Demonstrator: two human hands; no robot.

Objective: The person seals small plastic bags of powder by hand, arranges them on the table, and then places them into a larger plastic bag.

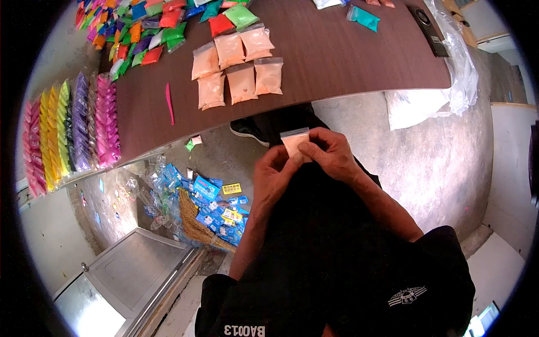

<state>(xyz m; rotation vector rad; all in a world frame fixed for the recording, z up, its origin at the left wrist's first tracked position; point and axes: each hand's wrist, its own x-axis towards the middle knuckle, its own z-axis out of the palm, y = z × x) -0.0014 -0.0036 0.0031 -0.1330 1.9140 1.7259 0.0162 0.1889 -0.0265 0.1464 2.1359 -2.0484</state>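
Observation:
Both hands meet in front of my black clothing, below the table's edge, and pinch one small clear bag of peach powder (294, 142). My left hand (272, 178) grips the bag from below and the left. My right hand (331, 153) presses on its lower right corner with thumb and fingers. Several filled peach bags (238, 66) like it lie in two rows on the brown table (348, 50), just above my hands. A thin pink tool (169, 103) rests on the table to their left.
Many small bags of coloured powder (147, 28) are piled at the table's far left, and rows of coloured packs (73, 129) line its left end. A clear bag of white powder (418, 105) sits on the floor at right. A broom (197, 223) and blue packets (209, 196) lie on the floor.

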